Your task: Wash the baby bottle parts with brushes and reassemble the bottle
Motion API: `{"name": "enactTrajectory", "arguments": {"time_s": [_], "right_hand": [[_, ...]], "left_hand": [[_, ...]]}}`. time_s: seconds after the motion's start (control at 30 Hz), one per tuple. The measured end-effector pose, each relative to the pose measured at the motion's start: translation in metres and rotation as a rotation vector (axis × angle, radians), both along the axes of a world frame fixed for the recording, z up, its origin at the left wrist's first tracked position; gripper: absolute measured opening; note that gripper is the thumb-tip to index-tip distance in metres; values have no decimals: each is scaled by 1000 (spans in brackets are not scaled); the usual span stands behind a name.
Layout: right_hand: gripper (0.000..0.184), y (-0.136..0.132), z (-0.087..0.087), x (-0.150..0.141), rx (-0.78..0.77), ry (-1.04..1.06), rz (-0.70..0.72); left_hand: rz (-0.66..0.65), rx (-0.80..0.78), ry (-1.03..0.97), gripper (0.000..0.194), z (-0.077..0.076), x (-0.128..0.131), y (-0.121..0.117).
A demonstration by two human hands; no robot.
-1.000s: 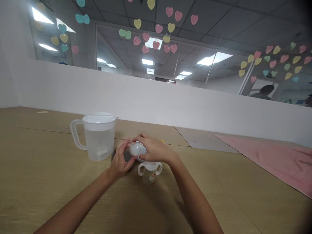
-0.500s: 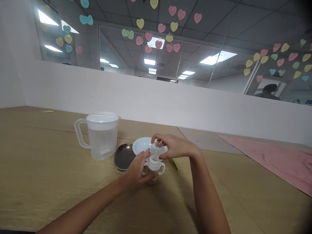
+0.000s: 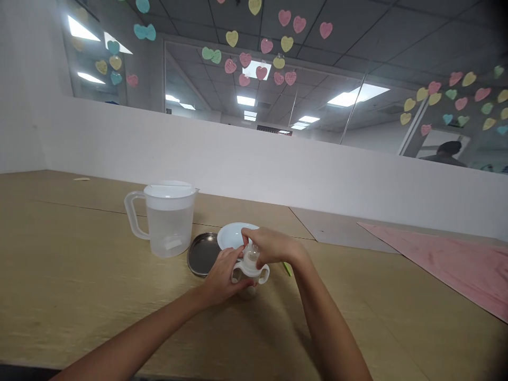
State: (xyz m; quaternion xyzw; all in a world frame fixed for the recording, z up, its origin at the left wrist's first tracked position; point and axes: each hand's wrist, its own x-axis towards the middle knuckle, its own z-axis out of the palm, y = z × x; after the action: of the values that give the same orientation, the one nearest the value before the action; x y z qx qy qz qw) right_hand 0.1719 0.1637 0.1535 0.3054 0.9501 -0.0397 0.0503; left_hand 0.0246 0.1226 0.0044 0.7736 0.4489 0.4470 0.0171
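Note:
A baby bottle (image 3: 251, 271) with two white side handles stands upright on the table in front of me. My left hand (image 3: 225, 272) is wrapped round its left side, thumb low on the body. A clear dome-shaped cap (image 3: 251, 253) sits over the top of the bottle, and my right hand (image 3: 270, 246) grips it from above and the right. Behind the bottle is a white bowl (image 3: 230, 235), partly hidden by my hands. A round dark metal tray (image 3: 200, 256) lies left of the bottle.
At the left stands a translucent lidded pitcher (image 3: 170, 222) with a handle. A green strip-like object (image 3: 287, 269) shows under my right wrist. A pink cloth or sheet (image 3: 444, 264) covers the right side. A white wall (image 3: 238, 159) with windows rises behind the table.
My right hand has brought the clear cap down from above the bottle onto its top. My left hand stays round the bottle. The view has shifted slightly.

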Motion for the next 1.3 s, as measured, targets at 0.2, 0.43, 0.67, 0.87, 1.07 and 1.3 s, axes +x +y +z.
{"name": "enactTrajectory", "arguments": {"time_s": [0.2,0.43,0.67,0.87,1.07,1.3], "right_hand": [[45,2,-4,1,-4,-25,8],[43,-13,-4,-5,72,-31,-34],[51,-2,-5,-8,-83,-66,-47],[58,7,-12,5,-5,68,3],[59,16,-43,35,-315,534,43],[52,24,-90,36,-519,804,-64]], "left_hand": [[3,-20,-27,70,-3,0,2],[-5,-31,-35,59,-3,1,1],[-30,-67,-78,49,3,2,-4],[-4,-46,-52,51,3,1,-2],[-15,-23,28,54,3,-1,-1],[-11,-29,60,52,5,-3,-2]]}}
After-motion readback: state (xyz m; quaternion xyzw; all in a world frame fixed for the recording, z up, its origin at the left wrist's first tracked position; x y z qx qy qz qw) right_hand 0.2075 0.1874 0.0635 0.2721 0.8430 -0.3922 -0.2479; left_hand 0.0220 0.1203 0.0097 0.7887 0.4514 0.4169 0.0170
